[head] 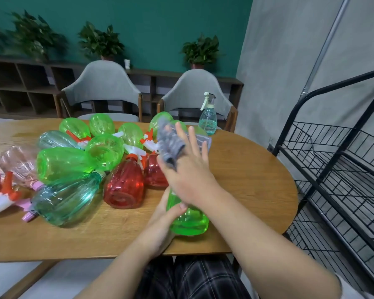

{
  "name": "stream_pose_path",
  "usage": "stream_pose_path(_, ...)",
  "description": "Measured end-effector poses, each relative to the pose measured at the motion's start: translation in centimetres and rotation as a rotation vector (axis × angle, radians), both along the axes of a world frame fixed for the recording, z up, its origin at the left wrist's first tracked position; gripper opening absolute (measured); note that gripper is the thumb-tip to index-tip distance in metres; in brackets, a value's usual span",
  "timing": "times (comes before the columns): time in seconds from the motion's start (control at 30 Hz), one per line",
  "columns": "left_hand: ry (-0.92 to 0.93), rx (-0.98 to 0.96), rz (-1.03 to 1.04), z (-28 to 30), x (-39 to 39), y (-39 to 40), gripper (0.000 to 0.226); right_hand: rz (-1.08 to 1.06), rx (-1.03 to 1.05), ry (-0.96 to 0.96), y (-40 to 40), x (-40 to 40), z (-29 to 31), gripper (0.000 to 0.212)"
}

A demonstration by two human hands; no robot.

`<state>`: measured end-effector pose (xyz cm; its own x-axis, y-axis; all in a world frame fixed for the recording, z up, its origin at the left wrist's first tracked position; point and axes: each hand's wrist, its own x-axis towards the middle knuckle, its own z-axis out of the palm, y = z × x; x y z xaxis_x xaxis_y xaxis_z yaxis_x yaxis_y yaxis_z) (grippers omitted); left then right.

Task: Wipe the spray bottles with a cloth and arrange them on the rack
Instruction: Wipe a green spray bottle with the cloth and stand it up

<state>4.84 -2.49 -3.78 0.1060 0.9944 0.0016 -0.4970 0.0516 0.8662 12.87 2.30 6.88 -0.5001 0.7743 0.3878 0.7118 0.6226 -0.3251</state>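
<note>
A green spray bottle [190, 221] is held over the table's near edge, and my left hand [160, 221] grips its lower body from the left. My right hand [188, 180] lies over the bottle's upper part, which it hides. It holds a grey cloth [171, 145] at its thumb side, with the other fingers stretched out. The black wire rack [333, 169] stands to the right of the table with bare shelves. A teal spray bottle [207, 119] stands upright at the table's far right edge.
Several green, red, teal and pink bottles [73, 160] lie in a heap across the left and middle of the wooden table [257, 180]. Two grey chairs [102, 87] stand behind the table. Low shelves with potted plants line the back wall.
</note>
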Motion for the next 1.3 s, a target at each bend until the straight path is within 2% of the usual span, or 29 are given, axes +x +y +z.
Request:
stream_pose_path(0.07, 0.002, -0.017, 0.016, 0.0, 0.1, -0.1, 0.072, -0.088, 0.059, -0.208, -0.1, -0.6, 0.3, 0.075)
stream_pose_path(0.13, 0.012, 0.003, 0.035, -0.2, 0.2, -0.1, 0.064, -0.111, 0.087, -0.216, -0.2, -1.1, 0.2, 0.08)
stream_pose_path(0.23, 0.083, 0.061, 0.052, -0.6, 0.1, -0.1, 0.074, -0.142, 0.167, -0.135, 0.1, -1.7, 0.1, 0.081)
stream_pose_path(0.3, 0.158, 0.106, 0.053, -0.8, 0.0, -0.1, 0.079, -0.169, 0.179, 0.017, 0.6, -1.8, 0.5, 0.069)
stream_pose_path(0.43, 0.28, 0.151, 0.049, -0.9, -0.1, -0.2, 0.08, -0.108, 0.208, 0.182, 2.0, -1.3, 1.7, 0.016)
stream_pose_path(0.6, 0.361, 0.146, 0.061, -0.8, -0.2, -0.3, 0.104, -0.089, 0.067, 0.204, 3.4, -0.6, 3.8, 0.047)
stream_pose_path(0.77, 0.357, 0.157, 0.049, -0.9, -0.1, -0.3, 0.083, -0.09, 0.018, 0.182, 3.7, -0.6, 4.2, 0.049)
stream_pose_path(0.93, 0.322, 0.147, 0.06, -0.8, -0.3, -0.3, 0.085, -0.02, -0.298, 0.421, 4.5, 1.1, 4.1, 0.054)
stream_pose_path(1.1, 0.34, 0.147, 0.041, -0.7, -0.1, -0.3, 0.081, -0.26, -0.203, 0.434, 4.4, 2.5, 2.0, 0.058)
stream_pose_path(1.2, 0.345, 0.145, 0.049, -0.6, -0.2, -0.4, 0.079, -0.277, -0.162, 0.442, 3.9, 2.6, 2.1, 0.057)
stream_pose_path(1.3, 0.349, 0.151, 0.054, -0.5, -0.2, -0.4, 0.078, -0.293, -0.131, 0.473, 3.3, 2.7, 1.1, 0.046)
